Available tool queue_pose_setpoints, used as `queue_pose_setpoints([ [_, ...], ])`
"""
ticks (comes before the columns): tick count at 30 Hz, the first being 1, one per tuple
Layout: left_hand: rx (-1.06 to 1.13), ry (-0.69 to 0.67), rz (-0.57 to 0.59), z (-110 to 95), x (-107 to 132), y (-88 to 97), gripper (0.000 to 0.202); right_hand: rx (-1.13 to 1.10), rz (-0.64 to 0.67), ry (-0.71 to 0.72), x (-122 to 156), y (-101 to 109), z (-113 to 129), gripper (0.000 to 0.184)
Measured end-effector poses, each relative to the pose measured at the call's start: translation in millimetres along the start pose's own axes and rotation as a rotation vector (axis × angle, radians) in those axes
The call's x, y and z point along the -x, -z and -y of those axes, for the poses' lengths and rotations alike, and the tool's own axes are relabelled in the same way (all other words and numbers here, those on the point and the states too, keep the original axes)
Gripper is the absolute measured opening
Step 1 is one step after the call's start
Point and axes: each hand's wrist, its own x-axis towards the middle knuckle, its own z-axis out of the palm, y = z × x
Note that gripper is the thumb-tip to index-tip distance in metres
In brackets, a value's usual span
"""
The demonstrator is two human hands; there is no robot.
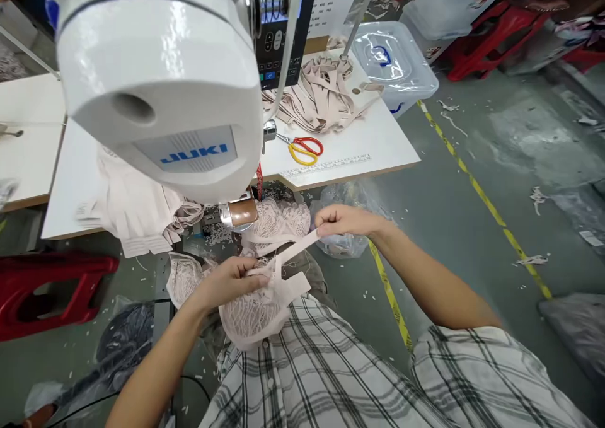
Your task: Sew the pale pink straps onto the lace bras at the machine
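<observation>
A pale pink lace bra piece [258, 311] lies on my lap over my plaid shirt. My left hand [231, 280] is closed, pinching the lace piece where a pink strap [295, 249] joins it. My right hand [347, 221] is closed on the far end of that strap and holds it taut. More lace cups [278, 220] hang just beyond my hands, under the head of a white JUKI sewing machine [161, 81].
On the white table [378, 147] lie red and yellow scissors [302, 147], a heap of pink straps [321, 94] and a printed ruler. A clear lidded bin [394, 62] stands behind. Folded pink fabric [137, 214] hangs at left, above a red stool [51, 289]. Yellow tape crosses the floor.
</observation>
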Motion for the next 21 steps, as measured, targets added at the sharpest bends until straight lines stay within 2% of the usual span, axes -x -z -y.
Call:
queue_pose_setpoints([
  [2,-0.039,0.013,-0.019,3,0,3.3,0.044,0.003,-0.072,-0.034,1,7,-9,0.039],
  [4,-0.086,0.032,-0.061,4,-2,4.4,0.049,0.082,-0.227,-0.062,0,6,-15,0.037],
  [7,-0.105,0.059,-0.181,5,-4,3.4,0.051,0.206,-0.715,-0.046,-5,-15,-24,0.037],
  [8,-0.091,0.062,-0.224,5,-4,2.4,0.051,0.171,-0.806,-0.028,-8,-29,-28,0.038],
  [9,-0.072,0.063,-0.259,5,-5,0.9,0.05,0.093,-0.812,-0.012,-12,-47,-31,0.04],
  [10,-0.055,0.058,-0.286,5,-7,-1.1,0.05,-0.019,-0.718,-0.003,-16,-67,-34,0.043],
  [11,-0.044,0.05,-0.303,4,-8,-3.5,0.049,-0.163,-0.518,-0.012,-21,-88,-37,0.049],
  [12,-0.043,0.043,-0.307,3,-10,-6.3,0.049,-0.255,-0.387,-0.018,-28,-110,-38,0.055],
  [14,-0.065,0.031,-0.279,1,-13,-12.0,0.048,-0.491,-0.303,-0.048,-44,-145,-39,0.061],
  [15,-0.086,0.024,-0.255,1,-14,-14.0,0.048,-0.583,-0.323,-0.06,-52,-156,-38,0.061],
  [16,-0.111,0.024,-0.235,1,-14,-15.0,0.048,-0.662,-0.356,-0.071,-58,-160,-36,0.059],
  [18,-0.215,0.059,-0.276,6,-12,-12.2,0.048,-0.709,-0.453,-0.077,-61,-147,-37,0.054],
  [21,-0.557,0.227,-0.57,17,-1,1.9,0.04,-0.651,-0.686,-0.077,-36,-92,-49,0.046],
])
